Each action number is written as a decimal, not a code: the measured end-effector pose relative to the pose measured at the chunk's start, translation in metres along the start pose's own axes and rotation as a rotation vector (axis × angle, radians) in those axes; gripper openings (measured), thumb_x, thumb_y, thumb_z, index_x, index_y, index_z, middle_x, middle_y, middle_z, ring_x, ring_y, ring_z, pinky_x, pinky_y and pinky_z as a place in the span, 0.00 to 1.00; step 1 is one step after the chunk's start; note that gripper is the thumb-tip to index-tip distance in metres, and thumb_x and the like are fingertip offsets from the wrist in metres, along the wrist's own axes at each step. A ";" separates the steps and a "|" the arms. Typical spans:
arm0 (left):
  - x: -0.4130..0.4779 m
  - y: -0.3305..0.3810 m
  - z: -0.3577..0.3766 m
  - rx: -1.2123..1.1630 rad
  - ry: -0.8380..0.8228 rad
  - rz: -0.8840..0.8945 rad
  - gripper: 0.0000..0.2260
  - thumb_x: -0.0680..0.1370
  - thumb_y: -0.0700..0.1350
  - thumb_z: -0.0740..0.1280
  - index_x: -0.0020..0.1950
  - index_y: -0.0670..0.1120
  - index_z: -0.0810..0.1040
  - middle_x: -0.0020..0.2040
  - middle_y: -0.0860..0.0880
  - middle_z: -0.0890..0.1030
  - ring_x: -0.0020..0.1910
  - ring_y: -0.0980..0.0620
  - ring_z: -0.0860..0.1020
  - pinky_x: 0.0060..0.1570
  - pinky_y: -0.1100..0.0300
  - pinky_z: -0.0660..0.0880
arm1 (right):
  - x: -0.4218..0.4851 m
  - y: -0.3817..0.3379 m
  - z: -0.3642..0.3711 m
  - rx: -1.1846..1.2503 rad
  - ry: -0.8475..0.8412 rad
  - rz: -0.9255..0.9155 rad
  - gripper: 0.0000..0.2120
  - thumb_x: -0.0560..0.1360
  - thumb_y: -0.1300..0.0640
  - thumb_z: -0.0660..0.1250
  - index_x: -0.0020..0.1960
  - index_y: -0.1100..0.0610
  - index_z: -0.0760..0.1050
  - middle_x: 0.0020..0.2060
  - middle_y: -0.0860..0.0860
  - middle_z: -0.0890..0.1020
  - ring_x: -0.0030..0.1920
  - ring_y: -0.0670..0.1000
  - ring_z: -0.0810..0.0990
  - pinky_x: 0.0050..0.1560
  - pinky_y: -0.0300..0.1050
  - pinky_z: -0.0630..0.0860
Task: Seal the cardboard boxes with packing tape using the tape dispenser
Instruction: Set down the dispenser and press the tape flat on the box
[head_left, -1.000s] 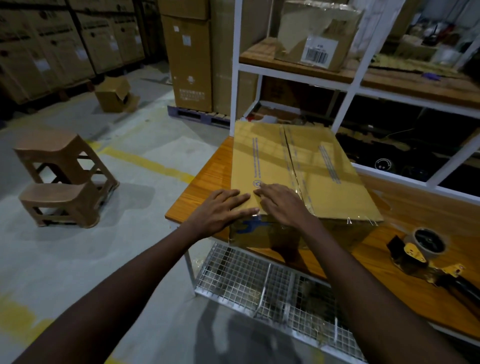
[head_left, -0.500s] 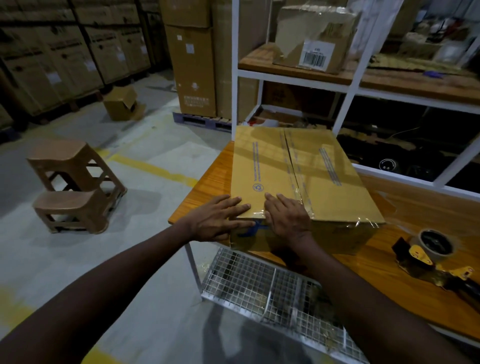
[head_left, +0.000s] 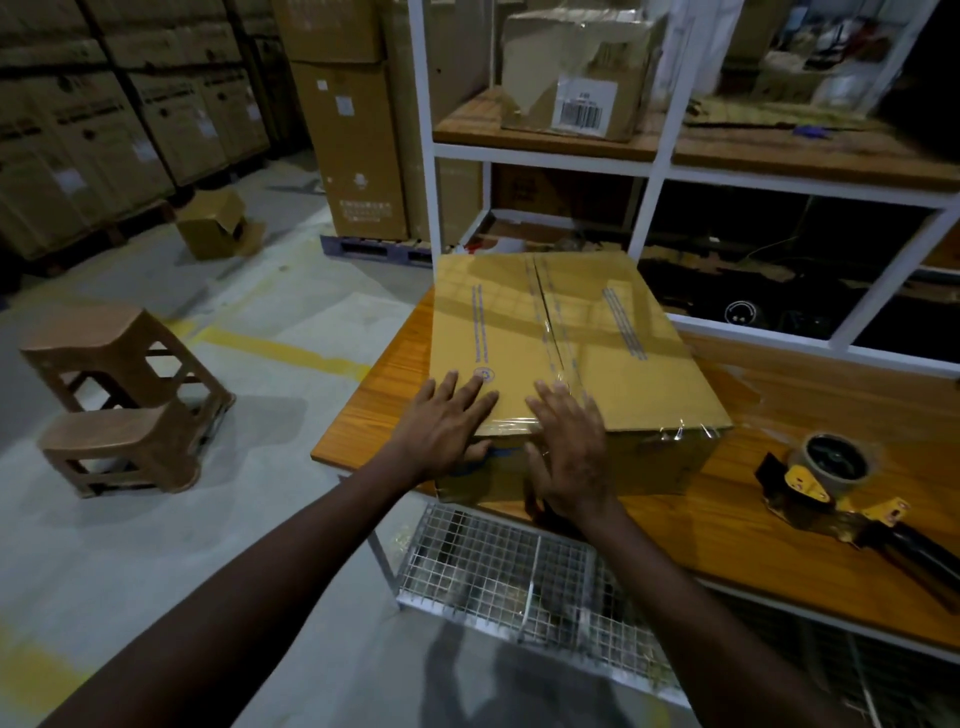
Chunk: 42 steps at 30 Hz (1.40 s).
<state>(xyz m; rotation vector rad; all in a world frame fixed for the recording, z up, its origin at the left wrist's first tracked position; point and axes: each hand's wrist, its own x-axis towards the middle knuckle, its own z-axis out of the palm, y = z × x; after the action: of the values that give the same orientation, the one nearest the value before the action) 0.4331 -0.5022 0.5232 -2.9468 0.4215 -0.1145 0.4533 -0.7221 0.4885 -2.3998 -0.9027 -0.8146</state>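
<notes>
A closed brown cardboard box (head_left: 613, 338) stands on the wooden table (head_left: 779, 545), with clear tape running down its centre seam and along its near edge. My left hand (head_left: 444, 428) lies flat on the box's near left corner, thumb curled over the front face. My right hand (head_left: 569, 447) presses flat over the near edge where the seam tape folds down. Both hands hold nothing. The yellow and black tape dispenser (head_left: 831, 488) with its roll lies on the table to the right of the box, untouched.
A white-framed shelf (head_left: 660, 156) with a labelled carton (head_left: 576, 78) rises behind the table. A wire mesh rack (head_left: 519, 577) sits under the table. Two brown plastic stools (head_left: 119, 395) stand on the floor at left. Stacked cartons (head_left: 353, 135) and a small open box (head_left: 215, 223) lie farther back.
Both hands slid back along the box top toward its near edge; the right hand now folds over the front edge. The view shifted slightly closer.
</notes>
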 end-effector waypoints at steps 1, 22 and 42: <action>0.002 0.006 -0.005 -0.023 0.007 -0.035 0.38 0.73 0.68 0.44 0.75 0.48 0.62 0.79 0.41 0.60 0.76 0.35 0.59 0.69 0.40 0.61 | 0.002 0.005 -0.008 0.030 0.080 0.070 0.25 0.76 0.52 0.61 0.72 0.54 0.65 0.73 0.55 0.69 0.75 0.57 0.64 0.75 0.60 0.55; 0.044 0.078 0.000 -0.018 0.120 -0.133 0.49 0.67 0.75 0.57 0.80 0.48 0.54 0.79 0.42 0.59 0.75 0.36 0.62 0.66 0.32 0.62 | 0.012 0.073 -0.030 0.000 0.258 0.249 0.16 0.75 0.51 0.59 0.59 0.56 0.73 0.64 0.55 0.77 0.69 0.59 0.69 0.71 0.62 0.59; 0.125 0.184 -0.038 0.015 -0.022 -0.031 0.33 0.79 0.65 0.49 0.81 0.52 0.49 0.81 0.46 0.51 0.79 0.42 0.53 0.72 0.38 0.52 | -0.016 0.159 -0.119 0.241 0.180 0.439 0.17 0.76 0.56 0.55 0.55 0.53 0.81 0.50 0.52 0.83 0.53 0.57 0.78 0.53 0.53 0.72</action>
<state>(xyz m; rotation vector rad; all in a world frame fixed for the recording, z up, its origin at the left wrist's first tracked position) 0.4994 -0.7177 0.5354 -2.9380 0.3703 -0.0884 0.5117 -0.9073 0.5329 -2.1550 -0.3573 -0.6901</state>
